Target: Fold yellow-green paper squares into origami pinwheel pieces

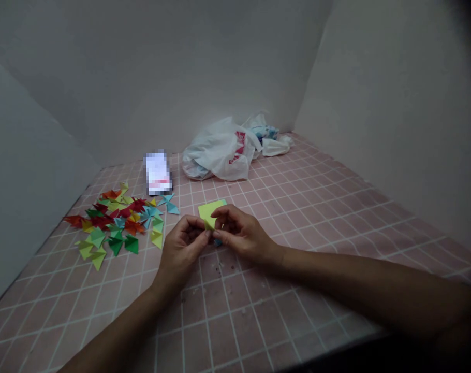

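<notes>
A small piece of yellow folding paper (208, 225) is pinched between my two hands, its lower part hidden by the fingertips. My left hand (184, 243) grips it from the left with thumb and forefinger. From the right, my right hand (245, 235) holds it with curled fingers and the thumb close to the other thumb. Just behind lie square paper sheets (210, 208), yellow on top with a blue-green edge showing at the corner. A bit of blue (218, 242) shows below the right fingers; I cannot tell what it is.
Left of my hands lies a spread of small folded paper figures (115, 217) in red, orange, yellow, green and blue. A lit phone (158, 173) stands behind them. White plastic bags (220, 150) lie by the back wall. A pink checked cloth (290, 321) covers the surface.
</notes>
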`<state>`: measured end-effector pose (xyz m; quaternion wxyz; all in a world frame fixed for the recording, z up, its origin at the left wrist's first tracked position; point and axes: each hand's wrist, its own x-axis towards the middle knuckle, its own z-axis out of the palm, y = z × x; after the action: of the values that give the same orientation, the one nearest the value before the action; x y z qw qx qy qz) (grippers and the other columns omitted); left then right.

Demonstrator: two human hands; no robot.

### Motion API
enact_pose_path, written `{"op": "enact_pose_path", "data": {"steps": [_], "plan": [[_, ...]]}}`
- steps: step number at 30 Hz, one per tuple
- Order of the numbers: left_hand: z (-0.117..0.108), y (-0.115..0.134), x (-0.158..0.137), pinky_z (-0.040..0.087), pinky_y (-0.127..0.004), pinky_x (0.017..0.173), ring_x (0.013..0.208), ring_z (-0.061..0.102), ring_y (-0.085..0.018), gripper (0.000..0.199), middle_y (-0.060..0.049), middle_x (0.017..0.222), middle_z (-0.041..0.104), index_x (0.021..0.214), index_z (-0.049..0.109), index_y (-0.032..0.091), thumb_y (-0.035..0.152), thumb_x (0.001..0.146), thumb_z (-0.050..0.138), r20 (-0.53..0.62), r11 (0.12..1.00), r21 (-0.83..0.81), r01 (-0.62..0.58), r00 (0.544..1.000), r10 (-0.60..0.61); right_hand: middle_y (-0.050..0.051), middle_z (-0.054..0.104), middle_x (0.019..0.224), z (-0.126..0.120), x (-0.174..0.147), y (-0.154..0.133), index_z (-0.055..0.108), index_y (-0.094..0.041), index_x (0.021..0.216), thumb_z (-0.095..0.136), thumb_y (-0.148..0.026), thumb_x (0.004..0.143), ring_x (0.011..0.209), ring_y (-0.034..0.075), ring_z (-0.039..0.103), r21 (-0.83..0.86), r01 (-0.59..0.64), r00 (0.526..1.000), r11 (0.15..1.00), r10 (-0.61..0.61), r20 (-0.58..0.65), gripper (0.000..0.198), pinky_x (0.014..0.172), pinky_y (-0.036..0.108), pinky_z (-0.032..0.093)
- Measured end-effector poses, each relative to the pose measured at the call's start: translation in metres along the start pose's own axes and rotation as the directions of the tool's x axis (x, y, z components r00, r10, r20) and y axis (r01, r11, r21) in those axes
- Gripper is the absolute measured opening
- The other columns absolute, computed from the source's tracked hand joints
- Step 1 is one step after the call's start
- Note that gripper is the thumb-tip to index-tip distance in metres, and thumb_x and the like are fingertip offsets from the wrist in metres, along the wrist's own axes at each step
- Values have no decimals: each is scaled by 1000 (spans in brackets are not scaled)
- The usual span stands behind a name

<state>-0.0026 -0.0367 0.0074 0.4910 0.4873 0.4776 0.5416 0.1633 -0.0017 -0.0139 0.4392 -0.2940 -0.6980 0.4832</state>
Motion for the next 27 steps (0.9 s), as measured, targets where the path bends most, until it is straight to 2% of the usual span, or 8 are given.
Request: {"op": "enact_pose_path", "data": {"steps": [3, 5, 7, 11, 15, 21, 27], "plan": [[-1, -1, 0, 54, -24, 67, 68, 66, -13, 19, 1, 74, 69, 79, 66, 18, 23, 70, 82, -7, 1000, 2, -16, 1000, 16, 2, 60, 83, -2, -1, -3, 58, -20, 92, 63, -16, 89, 74, 15, 57, -208, 190, 978, 959, -203, -41, 7, 67, 29, 45], [-1, -2, 1, 54, -24, 69, 70, 66, -13, 21, 1, 76, 70, 80, 67, 18, 23, 69, 84, -16, 1000, -4, -22, 1000, 22, 4, 60, 84, -3, -2, -4, 57, -20, 86, 59, -15, 92, 80, 17, 58, -310, 294, 948, 904, -318, -29, 8, 72, 32, 47], [-1, -4, 1, 54, -25, 72, 73, 67, -14, 24, 1, 78, 71, 82, 67, 18, 22, 67, 86, -6, 1000, -23, -18, 1000, 17, 5, 61, 87, -4, -3, -4, 58, -20, 88, 56, -15, 95, 84, 19, 59, -362, 351, 926, 864, -378, -6, 9, 75, 33, 48], [-1, -5, -1, 54, -25, 73, 77, 68, -15, 25, -1, 81, 73, 85, 68, 18, 23, 68, 87, 17, 1000, -23, -10, 1000, 10, 8, 62, 92, -4, -5, -5, 60, -20, 96, 50, -17, 99, 85, 19, 61, -429, 410, 898, 805, -439, 33, 10, 75, 34, 51], [-1, -4, -3, 55, -25, 73, 75, 68, -15, 19, -1, 79, 73, 83, 71, 18, 27, 72, 84, 4, 998, 16, -65, 998, 65, 10, 62, 95, -4, -5, -6, 60, -19, 102, 52, -14, 97, 89, 20, 61, -464, 441, 874, 768, -485, 27, 11, 78, 35, 53], [-3, -10, 0, 57, -29, 78, 78, 70, -17, 23, -1, 83, 74, 85, 71, 17, 29, 70, 86, 2, 995, -97, -10, 1000, 10, 9, 62, 94, -5, -2, -3, 62, -19, 99, 55, -10, 94, 87, 20, 60, -515, 502, 815, 695, -580, 11, 12, 75, 34, 54], [-5, -13, 0, 58, -27, 81, 81, 71, -15, 24, -1, 86, 75, 84, 71, 18, 26, 68, 87, 13, 988, -154, 2, 1000, 0, 9, 62, 93, -6, -2, -5, 62, -18, 97, 56, -9, 92, 88, 21, 59, -510, 516, 809, 688, -588, 25, 12, 76, 35, 54]]}}
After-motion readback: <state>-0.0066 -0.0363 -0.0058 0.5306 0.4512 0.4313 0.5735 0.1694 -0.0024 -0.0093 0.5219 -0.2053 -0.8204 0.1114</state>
